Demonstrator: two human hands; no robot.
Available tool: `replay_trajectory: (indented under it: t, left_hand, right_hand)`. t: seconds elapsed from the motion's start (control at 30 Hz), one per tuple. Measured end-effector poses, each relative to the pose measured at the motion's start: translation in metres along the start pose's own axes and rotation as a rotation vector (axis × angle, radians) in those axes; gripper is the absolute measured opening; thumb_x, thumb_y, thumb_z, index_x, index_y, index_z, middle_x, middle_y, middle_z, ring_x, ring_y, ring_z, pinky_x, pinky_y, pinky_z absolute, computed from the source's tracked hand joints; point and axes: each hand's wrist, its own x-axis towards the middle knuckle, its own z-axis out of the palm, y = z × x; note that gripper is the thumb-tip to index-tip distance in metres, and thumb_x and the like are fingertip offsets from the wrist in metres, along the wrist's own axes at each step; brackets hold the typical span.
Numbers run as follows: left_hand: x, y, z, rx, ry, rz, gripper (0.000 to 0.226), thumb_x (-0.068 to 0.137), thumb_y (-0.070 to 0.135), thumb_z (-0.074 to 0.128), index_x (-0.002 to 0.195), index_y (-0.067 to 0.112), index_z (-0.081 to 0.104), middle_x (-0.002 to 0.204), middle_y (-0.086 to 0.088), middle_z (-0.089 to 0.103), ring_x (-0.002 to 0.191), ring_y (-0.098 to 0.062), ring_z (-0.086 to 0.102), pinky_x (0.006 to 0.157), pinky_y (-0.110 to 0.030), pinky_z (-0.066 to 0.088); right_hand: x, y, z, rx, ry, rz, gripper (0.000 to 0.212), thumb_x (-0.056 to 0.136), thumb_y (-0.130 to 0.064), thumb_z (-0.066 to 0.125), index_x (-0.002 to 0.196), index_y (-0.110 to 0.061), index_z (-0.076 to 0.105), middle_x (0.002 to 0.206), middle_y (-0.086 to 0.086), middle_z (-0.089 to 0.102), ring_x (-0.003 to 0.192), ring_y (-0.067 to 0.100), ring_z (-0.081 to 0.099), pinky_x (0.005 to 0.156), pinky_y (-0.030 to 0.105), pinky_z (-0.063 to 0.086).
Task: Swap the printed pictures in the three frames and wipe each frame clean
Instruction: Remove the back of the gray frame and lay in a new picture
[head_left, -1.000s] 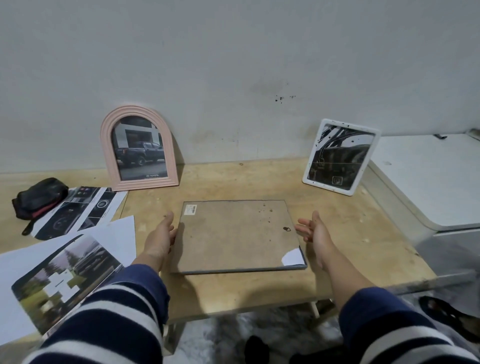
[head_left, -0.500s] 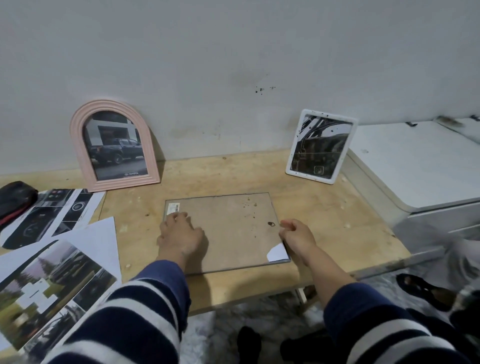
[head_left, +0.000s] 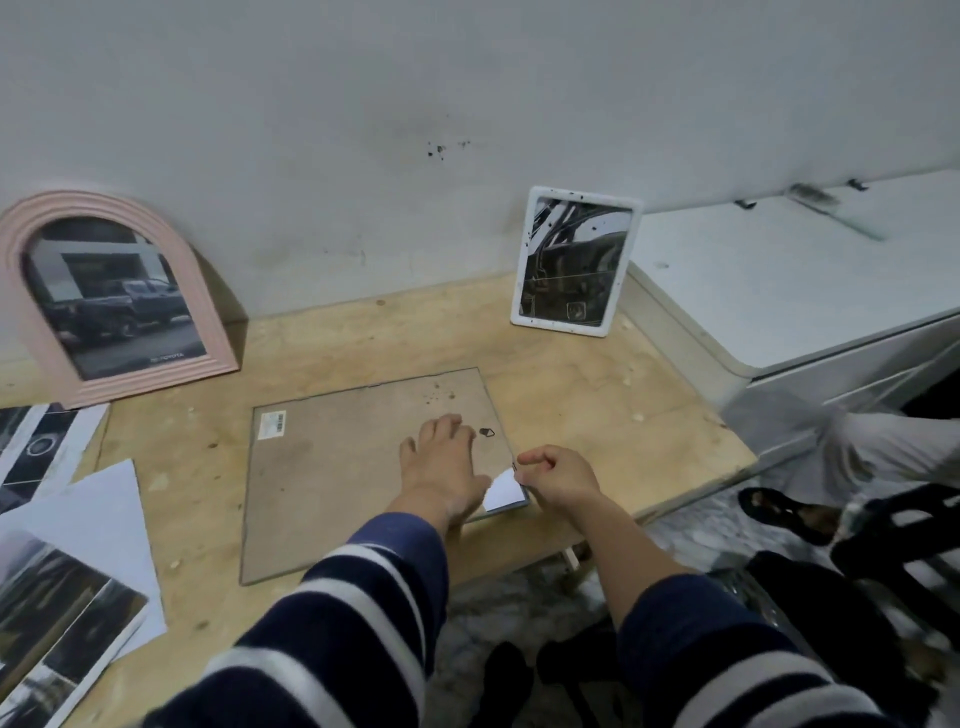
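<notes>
Loose printed pictures (head_left: 62, 587) lie at the counter's (head_left: 597, 395) left edge, with the pink arched frame (head_left: 111, 296) leaning on the wall behind them. Mid-counter, a frame lies face down (head_left: 337, 467). The left hand (head_left: 444, 462) rests flat on its backing, fingers relaxed. The right hand (head_left: 558, 475), fingers curled, pinches at the frame's right edge. Farther right stands the white frame (head_left: 574, 262).
</notes>
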Motion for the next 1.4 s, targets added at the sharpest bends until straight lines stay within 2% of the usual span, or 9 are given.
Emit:
replay_trajectory:
  t: [0.17,0.27,0.43,0.7,0.8,0.97,1.17,1.23,1.4]
  left_hand:
    - [0.012,0.009,0.004,0.057,-0.044,0.056,0.074,0.080,0.051,0.060,0.144,0.024,0.034,0.156,0.004,0.021,0.143,-0.019,0.016,0.114,-0.046,0.020]
    - [0.019,0.012,0.000,0.153,-0.051,0.103,0.070,0.082,0.053,0.059,0.142,0.023,0.037,0.153,0.003,0.030,0.139,-0.019,0.025,0.111,-0.044,0.025]
    - [0.025,0.021,-0.011,0.365,-0.028,0.240,0.050,0.083,0.049,0.057,0.123,0.019,0.052,0.119,-0.003,0.055,0.109,-0.022,0.050,0.087,-0.035,0.043]
    - [0.024,0.033,-0.016,0.356,-0.044,0.280,0.038,0.080,0.030,0.062,0.110,0.011,0.049,0.101,-0.007,0.059,0.084,-0.024,0.051,0.064,-0.032,0.040]
    - [0.023,0.035,-0.018,0.313,-0.047,0.280,0.046,0.079,0.025,0.065,0.114,0.008,0.042,0.090,-0.007,0.058,0.073,-0.025,0.048,0.060,-0.034,0.040]
    - [0.021,0.032,-0.019,0.270,-0.045,0.303,0.063,0.081,0.019,0.068,0.130,0.007,0.030,0.099,-0.013,0.064,0.085,-0.031,0.061,0.063,-0.036,0.045]
    - [0.019,0.032,-0.020,0.245,-0.064,0.315,0.054,0.080,0.015,0.066,0.122,0.008,0.033,0.095,-0.013,0.063,0.082,-0.031,0.059,0.061,-0.036,0.045]
    - [0.018,0.032,-0.017,0.231,-0.074,0.314,0.051,0.080,0.015,0.066,0.119,0.009,0.033,0.091,-0.012,0.063,0.077,-0.029,0.058,0.060,-0.036,0.046]
    - [0.020,0.027,-0.011,0.164,-0.072,0.304,0.048,0.078,0.015,0.067,0.115,0.011,0.036,0.089,-0.010,0.062,0.071,-0.025,0.053,0.061,-0.036,0.049]
  right_hand:
    - [0.006,0.001,-0.002,-0.001,-0.035,0.001,0.025,0.052,-0.044,0.066,0.076,-0.035,0.065,0.098,-0.001,0.069,0.095,0.020,0.064,0.095,0.040,0.050]
    - [0.005,-0.005,-0.004,-0.022,-0.067,0.021,0.021,0.063,-0.035,0.075,0.079,-0.035,0.063,0.097,0.000,0.065,0.099,0.023,0.062,0.096,0.042,0.049]
    - [0.006,-0.010,-0.002,-0.016,-0.050,0.076,0.020,0.064,-0.032,0.077,0.075,-0.031,0.061,0.093,-0.001,0.063,0.099,0.027,0.060,0.095,0.045,0.048]
    - [0.009,-0.017,-0.001,0.033,-0.068,0.138,0.018,0.058,-0.027,0.073,0.072,-0.026,0.062,0.084,0.000,0.065,0.098,0.027,0.061,0.098,0.044,0.046]
    - [0.009,-0.022,-0.005,0.062,-0.090,0.126,0.017,0.068,-0.013,0.076,0.067,-0.024,0.063,0.076,-0.001,0.063,0.096,0.027,0.061,0.096,0.040,0.049]
    - [0.012,-0.028,-0.008,0.069,-0.123,0.136,0.021,0.076,-0.008,0.074,0.065,-0.023,0.064,0.078,-0.003,0.064,0.100,0.023,0.059,0.094,0.033,0.047]
    - [0.016,-0.043,-0.019,0.010,-0.149,0.149,0.019,0.084,-0.003,0.066,0.095,-0.018,0.070,0.104,0.003,0.062,0.108,0.019,0.055,0.101,0.031,0.043]
    - [0.021,-0.044,-0.018,-0.091,-0.088,0.123,0.019,0.085,-0.007,0.065,0.086,-0.026,0.067,0.105,0.000,0.060,0.112,0.020,0.055,0.102,0.036,0.043]
    - [0.019,-0.058,-0.029,-0.186,-0.306,0.087,0.029,0.087,-0.007,0.066,0.113,-0.019,0.061,0.117,0.006,0.055,0.106,0.018,0.048,0.084,0.029,0.039]
